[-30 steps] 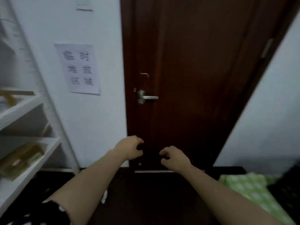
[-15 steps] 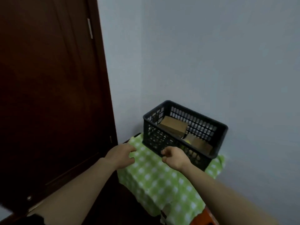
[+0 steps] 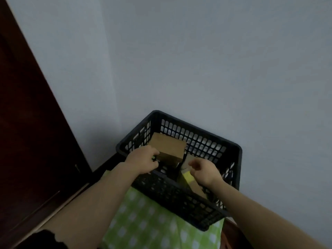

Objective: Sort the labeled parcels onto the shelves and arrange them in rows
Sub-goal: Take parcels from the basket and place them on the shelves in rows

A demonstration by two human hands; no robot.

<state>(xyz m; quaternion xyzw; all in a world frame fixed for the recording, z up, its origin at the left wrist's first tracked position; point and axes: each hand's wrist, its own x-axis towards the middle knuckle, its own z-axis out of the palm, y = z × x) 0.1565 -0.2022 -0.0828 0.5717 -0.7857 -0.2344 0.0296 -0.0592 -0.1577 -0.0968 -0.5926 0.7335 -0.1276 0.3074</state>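
Pale grey wall (image 3: 197,60) corner, dark brown door (image 3: 27,123) at left. Below, green checked cloth (image 3: 143,221) over some low support, with black perforated crate (image 3: 179,196) on its far right part, pushed up to the wall.

Risks first. Judged as pick-up of next parcel. At near left corner of cardboard box (image 3: 168,146), left hand (image 3: 142,161), fingers curled, thumb at top edge; cannot tell if gripping or only touching. One-corner hold on a tilted box: likely to swing, slip and drop back in. Could also catch on crate rim on the way out and drag crate along the loose cloth toward its edge. No label visible on box, so mis-sorting possible if not checked before shelving. Dim, blurry light, no help.

Over crate's near right part, right hand (image 3: 206,170) hovering, fingers loosely curled, holding nothing.

Crate contents: cardboard box in far left corner, tilted, support underneath unclear. Along near right side, second brown parcel (image 3: 187,177) with yellow patch, partly hidden under right hand. Rest of crate floor dark, more parcels not ruled out. No shelves in view.
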